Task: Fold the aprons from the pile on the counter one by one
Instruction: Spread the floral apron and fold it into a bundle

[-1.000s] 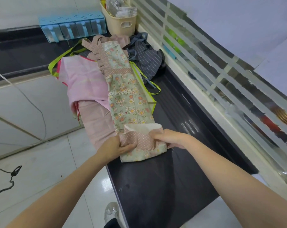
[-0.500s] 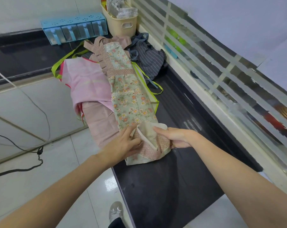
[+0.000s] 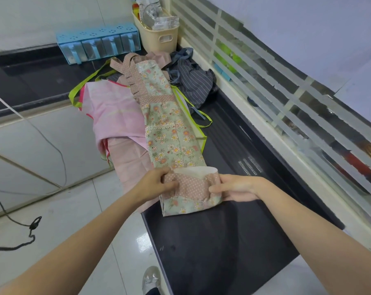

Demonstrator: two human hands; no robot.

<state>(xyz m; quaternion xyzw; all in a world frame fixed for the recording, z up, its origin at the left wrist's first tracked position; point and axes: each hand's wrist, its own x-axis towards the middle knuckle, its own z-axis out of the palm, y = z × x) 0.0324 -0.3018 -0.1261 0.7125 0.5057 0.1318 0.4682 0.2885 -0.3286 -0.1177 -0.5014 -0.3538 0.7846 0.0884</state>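
A green floral apron (image 3: 169, 133) with pink dotted trim lies lengthwise in a narrow strip on the black counter (image 3: 222, 241). Its near hem is turned back on itself into a short fold showing the dotted band. My left hand (image 3: 156, 184) grips the left side of that fold, and my right hand (image 3: 235, 187) pinches its right side. Under and beside it lie a pink apron (image 3: 114, 116) with lime straps and a dark striped apron (image 3: 195, 81), bunched up at the back.
A beige basket (image 3: 159, 35) of packets and a blue spice rack (image 3: 99, 43) stand at the far end. A barred window (image 3: 286, 99) runs along the right. Pink cloth (image 3: 129, 162) hangs over the counter's left edge above the tiled floor, where cables lie.
Both hands have rolled the near hem over once more, away from me. The fold now shows the dotted band on top, held at both sides.
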